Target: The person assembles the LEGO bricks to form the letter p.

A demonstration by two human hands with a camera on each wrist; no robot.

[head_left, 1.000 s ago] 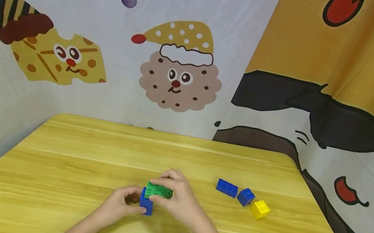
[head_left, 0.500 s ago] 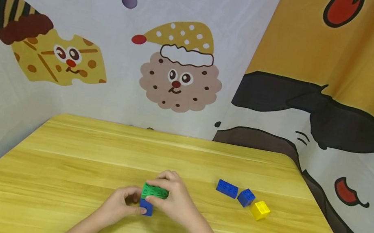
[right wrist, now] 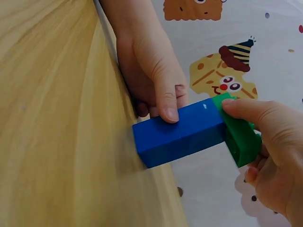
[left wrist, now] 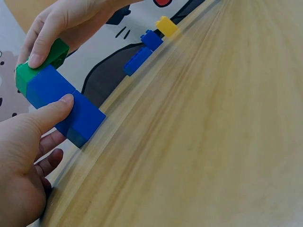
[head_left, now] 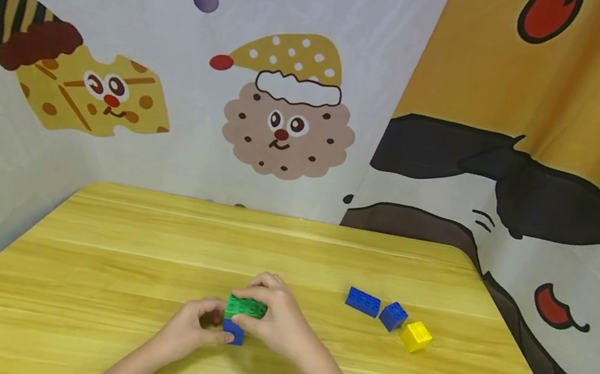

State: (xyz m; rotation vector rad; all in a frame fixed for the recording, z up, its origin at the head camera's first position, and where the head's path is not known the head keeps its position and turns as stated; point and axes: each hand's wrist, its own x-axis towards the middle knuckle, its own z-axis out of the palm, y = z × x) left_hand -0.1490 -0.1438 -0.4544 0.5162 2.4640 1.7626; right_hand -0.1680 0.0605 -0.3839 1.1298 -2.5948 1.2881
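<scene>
"Where's there room to pass?"

"Left of the left hand point(head_left: 193, 328), over bare tabletop point(head_left: 80, 289), and between the right hand point(head_left: 283, 320) and the loose bricks."

"And the middle?"

"Blocked: both hands crowd the upright blue stack point(head_left: 236, 329). The green brick point(head_left: 245, 307) juts rightward, with a gap below its overhang."

"Right side?"

"Long blue point(head_left: 363, 301), small blue point(head_left: 393, 316) and yellow point(head_left: 416, 337) make a tight diagonal row; cloth point(head_left: 185, 161) rises behind the far edge."

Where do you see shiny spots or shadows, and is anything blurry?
Right wrist view: a small white spot, maybe glare, on the blue stack; head view: a soft shadow on the table near the right hand; left wrist view: the table's grain looks soft and streaky.
</scene>
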